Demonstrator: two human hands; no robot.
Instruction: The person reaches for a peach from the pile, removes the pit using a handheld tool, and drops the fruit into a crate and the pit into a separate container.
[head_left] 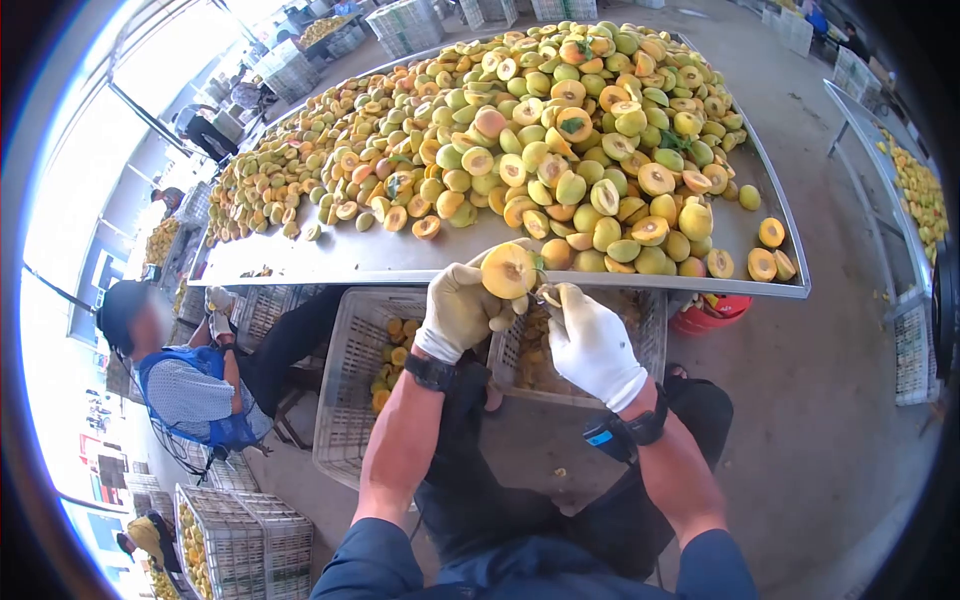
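Observation:
My left hand (456, 308), in a pale work glove, is closed around a halved yellow peach (508, 271) with its cut face toward me. My right hand (594, 345), in a white glove, is pinched close beside the fruit. A small dark, metallic-looking bit shows at its fingertips, too small to name. Both hands are just off the near edge of a metal table (350, 255), which bears a large heap of peaches (470, 150), many cut in half. Below my hands stand a plastic crate with peach pieces (340, 400) and a second crate (655, 335).
A co-worker (200, 390) in a blue vest sits at my left. Beneath the table's right end is a red bucket (712, 316). Stacked crates (265, 550) stand at lower left. Another table (870, 140) with yellow fruit is on the right.

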